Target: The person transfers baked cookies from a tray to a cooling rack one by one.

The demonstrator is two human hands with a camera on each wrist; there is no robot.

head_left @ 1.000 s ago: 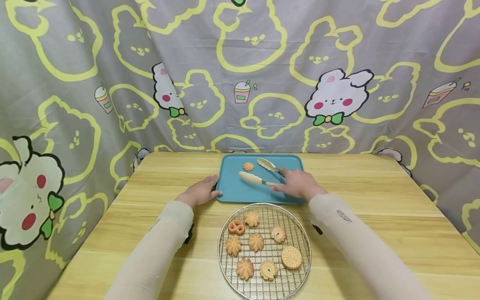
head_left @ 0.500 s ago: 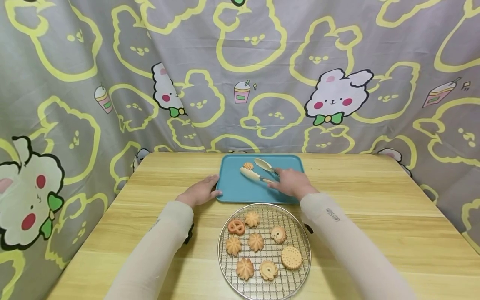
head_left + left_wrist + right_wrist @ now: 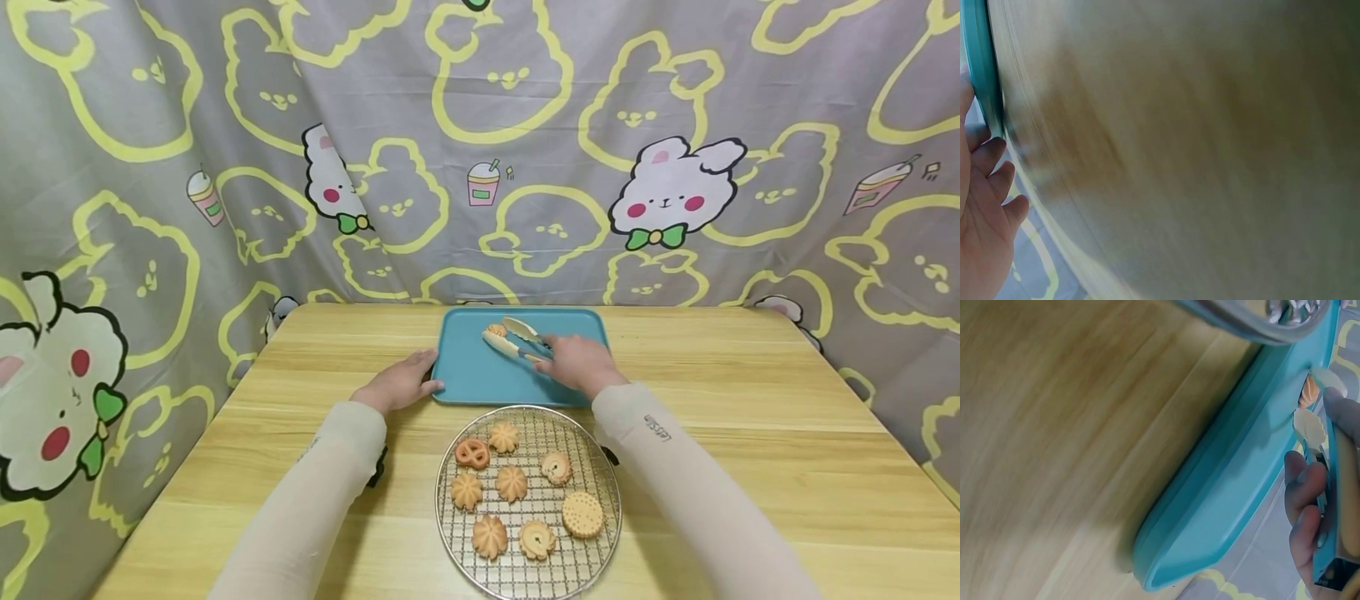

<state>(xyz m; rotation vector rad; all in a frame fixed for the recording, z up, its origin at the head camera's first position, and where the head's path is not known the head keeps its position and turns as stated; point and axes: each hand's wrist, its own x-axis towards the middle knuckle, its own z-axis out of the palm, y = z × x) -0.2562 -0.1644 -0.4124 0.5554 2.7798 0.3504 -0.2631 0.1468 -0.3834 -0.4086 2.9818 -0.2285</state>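
Note:
My right hand [image 3: 581,364] grips a pair of tongs [image 3: 517,351] with pale beige scalloped tips over the blue tray [image 3: 480,383]. Between the tong tips sits a swirled cookie [image 3: 495,330] near the tray's back; in the right wrist view the cookie [image 3: 1309,392] shows with one tip on each side, though whether both press on it I cannot tell. Fingers fairly straight, my left hand [image 3: 399,383] rests at the tray's left edge. The left wrist view catches these fingers [image 3: 1002,181] beside the tray's rim [image 3: 984,69].
A round wire cooling rack [image 3: 528,575] lies in front of the tray, close to both forearms. It carries several flower-shaped cookies [image 3: 512,483], a pretzel-shaped one [image 3: 472,454] and a round dotted one [image 3: 582,515]. A patterned curtain [image 3: 555,100] hangs behind the wooden table [image 3: 750,367].
My right hand has moved left with the tongs, and their tips have drawn closer together around the swirled cookie. The left hand stays at the tray edge.

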